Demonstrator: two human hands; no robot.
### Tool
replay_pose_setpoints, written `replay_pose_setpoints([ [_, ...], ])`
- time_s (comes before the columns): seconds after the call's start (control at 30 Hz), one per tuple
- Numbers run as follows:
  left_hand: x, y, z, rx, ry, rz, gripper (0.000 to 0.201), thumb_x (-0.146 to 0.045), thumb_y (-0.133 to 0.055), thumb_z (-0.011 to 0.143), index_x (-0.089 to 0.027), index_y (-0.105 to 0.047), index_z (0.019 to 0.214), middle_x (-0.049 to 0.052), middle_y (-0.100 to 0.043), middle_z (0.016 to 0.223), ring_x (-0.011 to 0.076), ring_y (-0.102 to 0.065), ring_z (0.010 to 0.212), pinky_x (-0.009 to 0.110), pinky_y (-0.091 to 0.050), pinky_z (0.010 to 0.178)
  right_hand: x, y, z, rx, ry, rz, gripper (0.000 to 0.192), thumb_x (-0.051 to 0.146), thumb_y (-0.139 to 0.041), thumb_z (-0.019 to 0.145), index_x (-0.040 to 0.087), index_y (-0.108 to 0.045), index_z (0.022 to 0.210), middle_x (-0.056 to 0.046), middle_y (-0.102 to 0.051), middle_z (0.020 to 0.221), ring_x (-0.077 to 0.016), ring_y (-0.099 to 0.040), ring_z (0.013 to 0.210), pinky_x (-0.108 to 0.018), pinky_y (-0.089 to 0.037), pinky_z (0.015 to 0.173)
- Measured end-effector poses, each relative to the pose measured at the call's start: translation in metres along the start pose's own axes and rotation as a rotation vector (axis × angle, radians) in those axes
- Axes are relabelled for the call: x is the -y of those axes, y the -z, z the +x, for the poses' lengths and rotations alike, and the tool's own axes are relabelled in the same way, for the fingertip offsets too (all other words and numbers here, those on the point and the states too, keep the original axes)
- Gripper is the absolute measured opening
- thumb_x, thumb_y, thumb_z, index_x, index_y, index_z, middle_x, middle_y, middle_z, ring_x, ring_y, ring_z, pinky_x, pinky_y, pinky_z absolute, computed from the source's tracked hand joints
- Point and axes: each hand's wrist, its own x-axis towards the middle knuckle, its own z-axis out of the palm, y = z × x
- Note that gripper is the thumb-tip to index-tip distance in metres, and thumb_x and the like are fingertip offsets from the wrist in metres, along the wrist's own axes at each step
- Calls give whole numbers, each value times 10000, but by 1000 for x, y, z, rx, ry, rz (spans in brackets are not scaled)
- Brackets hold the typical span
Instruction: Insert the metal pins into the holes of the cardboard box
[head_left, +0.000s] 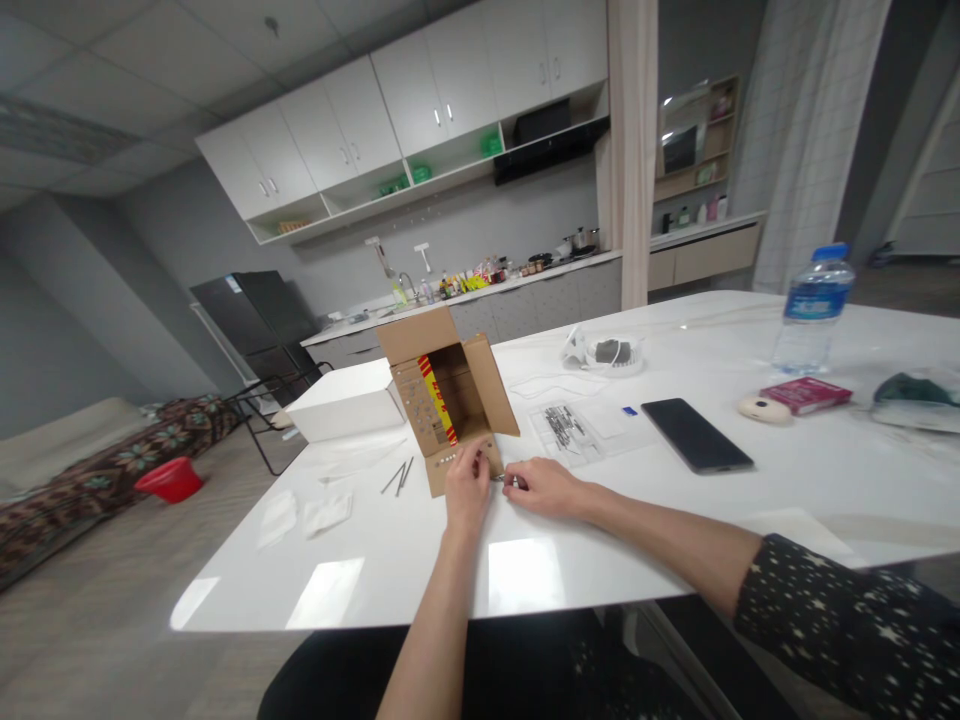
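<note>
An open cardboard box [457, 390] stands on the white table with its flaps spread towards me. Small round metallic-looking pieces dot its left inner side and front flap [441, 478]. My left hand [466, 485] rests at that front flap with its fingers pinched together; whatever they hold is hidden. Just right of the flap, my right hand [547, 487] lies on the table with curled fingers, closed around something small and dark at the fingertips, too small to name. Several thin metal rods [403, 477] lie left of the box.
A clear plastic bag of small dark parts [564, 428] and a black phone [696, 435] lie to the right. Further right are a maroon box [806, 395] and a water bottle [814, 310]. A white box [345, 400] and crumpled tissues [328, 513] are on the left.
</note>
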Motion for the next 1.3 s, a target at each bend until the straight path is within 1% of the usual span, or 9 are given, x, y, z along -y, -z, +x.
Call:
replay_pose_setpoints([
  [0.1, -2, 0, -1, 60, -7, -14, 315, -156, -494, 872, -208, -651, 1140, 56, -676, 930, 147, -611, 748, 298, -511, 750, 1, 1, 0, 1, 2, 1, 234, 341, -531, 852, 229, -717, 938, -29, -720, 806, -190, -622, 746, -262, -347, 641],
  [0.23, -2, -1, -3, 105, -25, -28, 311, -154, -494, 868, -207, -653, 1130, 70, -675, 1010, 144, -614, 751, 300, -516, 749, 1, 2, -1, 10, 4, 14, 240, 333, -528, 853, 226, -716, 958, -33, -723, 828, -184, -616, 737, -259, -347, 638],
  [0.3, -2, -1, -4, 112, -28, -30, 311, -156, -495, 867, -204, -650, 1133, 73, -672, 1025, 141, -612, 747, 300, -515, 749, 1, 2, -1, 11, 7, 16, 239, 329, -526, 856, 225, -714, 963, -33, -723, 835, -178, -612, 729, -258, -345, 632],
  [0.57, -4, 0, -4, 124, 1, -30, 305, -159, -495, 867, -194, -635, 1136, 60, -675, 967, 136, -604, 734, 294, -505, 752, 1, 3, -1, 10, 9, 9, 224, 319, -531, 853, 220, -710, 945, -27, -722, 822, -179, -622, 736, -254, -330, 614],
  [0.97, -6, 1, -4, 127, 16, -42, 290, -166, -496, 863, -197, -640, 1112, 59, -683, 969, 140, -617, 748, 291, -506, 755, 0, 1, 0, 9, 10, 13, 235, 327, -525, 855, 225, -713, 952, -28, -724, 820, -182, -620, 740, -258, -347, 637],
  [1.13, -5, 0, -4, 138, 19, -50, 247, -163, -501, 857, -196, -645, 1055, 57, -689, 991, 135, -622, 741, 289, -505, 759, 2, 3, -1, 14, 1, 10, 244, 324, -525, 855, 224, -718, 965, -31, -724, 832, -180, -615, 738, -257, -342, 631],
  [1.3, -3, -1, -5, 141, 19, -48, 240, -171, -501, 864, -199, -641, 1058, 60, -690, 1010, 138, -628, 747, 297, -508, 764, 0, 2, -1, -1, 19, 16, 232, 325, -526, 845, 225, -714, 936, -26, -719, 806, -180, -614, 727, -257, -330, 619],
])
